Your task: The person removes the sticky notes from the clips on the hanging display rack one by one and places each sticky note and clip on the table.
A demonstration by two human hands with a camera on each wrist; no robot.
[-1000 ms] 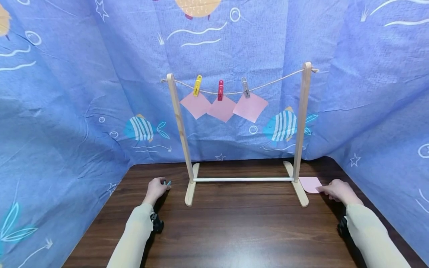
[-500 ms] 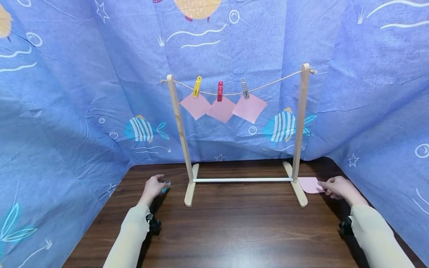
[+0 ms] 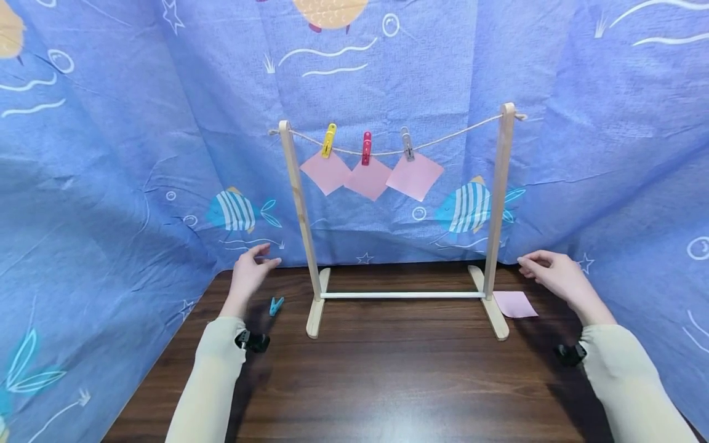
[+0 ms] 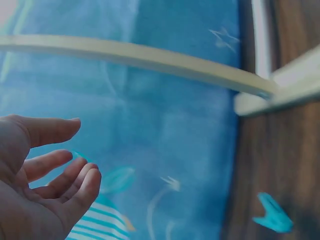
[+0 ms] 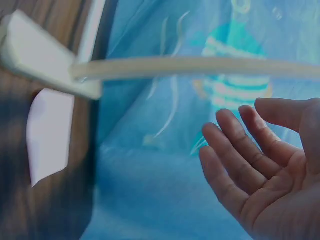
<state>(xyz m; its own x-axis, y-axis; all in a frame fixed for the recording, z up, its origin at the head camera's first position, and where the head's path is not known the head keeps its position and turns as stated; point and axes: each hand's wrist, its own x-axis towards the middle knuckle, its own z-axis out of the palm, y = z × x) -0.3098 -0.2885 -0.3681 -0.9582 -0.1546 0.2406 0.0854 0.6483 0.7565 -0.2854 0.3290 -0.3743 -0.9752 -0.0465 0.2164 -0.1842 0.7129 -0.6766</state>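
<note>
My left hand [image 3: 250,275] is raised above the table's left side, fingers loosely bent and holding nothing. Below it a small blue clothespin [image 3: 276,306] lies on the wood, left of the stand. Over the right side hovers my right hand [image 3: 556,278], also holding nothing, its palm and relaxed fingers visible in the right wrist view. A pink square of paper [image 3: 514,304] lies on the table beneath it, by the stand's right foot. On the rope hang three pink papers, clipped by a yellow clothespin [image 3: 328,140], a red clothespin [image 3: 367,148] and a grey clothespin [image 3: 407,144].
The wooden stand [image 3: 500,203] has two uprights, flat feet and a white crossbar [image 3: 401,295] low between them. A rope [image 3: 462,131] sags between the upright tops. A blue curtain [image 3: 365,234] with fish prints closes off the back and sides of the dark wood table [image 3: 388,363].
My left hand has let go of the blue clothespin and risen away from it. My right hand has left the pink paper and lifted too.
</note>
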